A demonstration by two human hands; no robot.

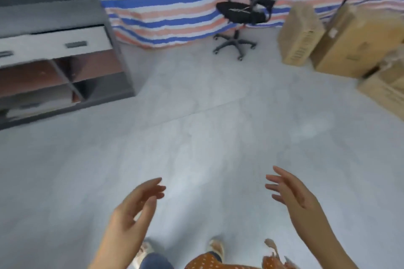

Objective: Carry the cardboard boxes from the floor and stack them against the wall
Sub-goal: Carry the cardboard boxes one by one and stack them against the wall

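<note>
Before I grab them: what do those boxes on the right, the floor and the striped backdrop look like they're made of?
Boxes: plain brown cardboard, matte, with dark print on one side.
Floor: probably smooth tile or vinyl, pale grey and marbled, with a faint sheen and one seam line.
Backdrop: likely woven plastic tarp, blue, pink and white stripes, hanging in folds. Blur leaves this uncertain.

pale floor [196, 116], cardboard boxes [349, 43], office chair [240, 13], cabinet [54, 50]

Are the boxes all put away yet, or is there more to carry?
Several cardboard boxes already stand at the right by the striped tarp. Right now nothing is being carried: the left hand and right hand are open and empty. No loose boxes show on the floor here.
</note>
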